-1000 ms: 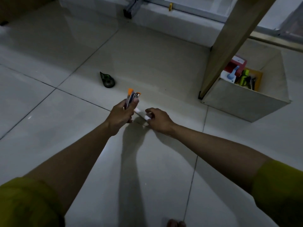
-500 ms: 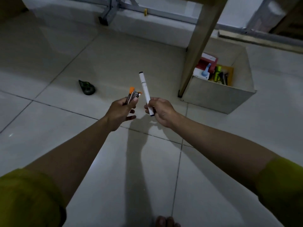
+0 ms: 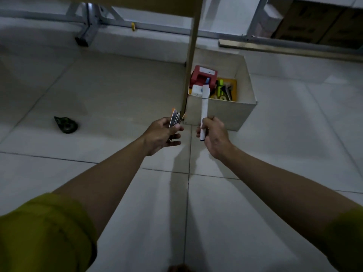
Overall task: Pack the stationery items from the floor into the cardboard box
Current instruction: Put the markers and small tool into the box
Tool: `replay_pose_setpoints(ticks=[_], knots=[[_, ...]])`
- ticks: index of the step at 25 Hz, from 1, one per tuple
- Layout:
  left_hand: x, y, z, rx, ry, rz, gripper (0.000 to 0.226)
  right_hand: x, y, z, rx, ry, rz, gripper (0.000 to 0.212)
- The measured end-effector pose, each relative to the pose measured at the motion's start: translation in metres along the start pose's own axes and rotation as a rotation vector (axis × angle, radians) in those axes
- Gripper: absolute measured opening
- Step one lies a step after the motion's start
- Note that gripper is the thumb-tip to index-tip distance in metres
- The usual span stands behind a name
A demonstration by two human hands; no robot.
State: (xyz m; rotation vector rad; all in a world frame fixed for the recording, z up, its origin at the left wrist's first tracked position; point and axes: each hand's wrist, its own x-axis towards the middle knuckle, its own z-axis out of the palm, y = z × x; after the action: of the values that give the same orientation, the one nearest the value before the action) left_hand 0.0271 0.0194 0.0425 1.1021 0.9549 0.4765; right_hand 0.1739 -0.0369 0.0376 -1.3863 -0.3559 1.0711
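My right hand [image 3: 213, 135] grips a white marker [image 3: 204, 107] by its lower end; the marker points up over the near wall of the cardboard box [image 3: 220, 112]. My left hand [image 3: 162, 134] holds a small bundle of thin items with orange tips [image 3: 174, 119], just left of the box. The open box sits on the floor ahead and holds a red item [image 3: 204, 74], a white bottle [image 3: 196, 90], yellow-green highlighters [image 3: 221, 86] and other stationery. A dark green tape dispenser [image 3: 65, 124] lies on the tiles to the left.
A wooden table leg [image 3: 193, 55] stands against the box's left side. A metal frame [image 3: 88, 26] runs along the back, a wooden strip [image 3: 284, 47] lies at right, and cardboard cartons [image 3: 318, 22] sit at top right. The tiled floor [image 3: 98, 85] spreads around.
My right hand picked the white marker off the floor and lifted it upright. Both hands have come closer to the box as my view moved toward it.
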Motion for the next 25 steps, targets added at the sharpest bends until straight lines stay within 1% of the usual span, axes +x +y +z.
replay_pose_setpoints(ticks=[3,7,9,11,13,15,16,17,19,20,22,23,25], knots=[[0.013,0.014,0.027,0.065,-0.019,0.011,0.03,0.016,-0.022,-0.019,0.043,0.087,-0.051,0.022],[0.039,0.041,0.062,0.147,-0.069,0.105,0.032,0.042,-0.063,-0.03,0.115,0.113,-0.125,0.022],[0.055,0.054,0.078,0.206,-0.056,0.155,0.034,0.054,-0.078,-0.029,0.138,0.131,-0.156,0.021],[0.072,0.064,0.092,0.225,-0.024,0.182,0.037,0.068,-0.09,-0.027,0.102,0.144,-0.181,0.02],[0.088,0.071,0.099,0.233,0.012,0.204,0.041,0.083,-0.1,-0.026,0.026,0.161,-0.18,0.027],[0.106,0.075,0.1,0.294,0.054,0.246,0.042,0.101,-0.108,-0.028,-0.088,0.169,-0.141,0.033],[0.114,0.076,0.099,0.318,0.074,0.259,0.042,0.113,-0.108,-0.03,-0.152,0.16,-0.104,0.032],[0.121,0.076,0.097,0.322,0.093,0.264,0.043,0.124,-0.106,-0.031,-0.221,0.153,-0.058,0.028],[0.135,0.074,0.095,0.29,0.131,0.269,0.043,0.15,-0.102,-0.033,-0.343,0.236,0.016,0.015],[0.139,0.074,0.094,0.279,0.14,0.277,0.043,0.16,-0.1,-0.035,-0.421,0.274,0.023,0.01],[0.147,0.075,0.094,0.282,0.126,0.312,0.042,0.171,-0.104,-0.037,-0.689,0.24,0.011,0.036],[0.15,0.077,0.094,0.297,0.107,0.329,0.04,0.172,-0.106,-0.04,-0.866,0.218,-0.016,0.041],[0.156,0.078,0.092,0.341,0.08,0.327,0.04,0.174,-0.106,-0.046,-1.241,0.255,-0.081,0.038]])
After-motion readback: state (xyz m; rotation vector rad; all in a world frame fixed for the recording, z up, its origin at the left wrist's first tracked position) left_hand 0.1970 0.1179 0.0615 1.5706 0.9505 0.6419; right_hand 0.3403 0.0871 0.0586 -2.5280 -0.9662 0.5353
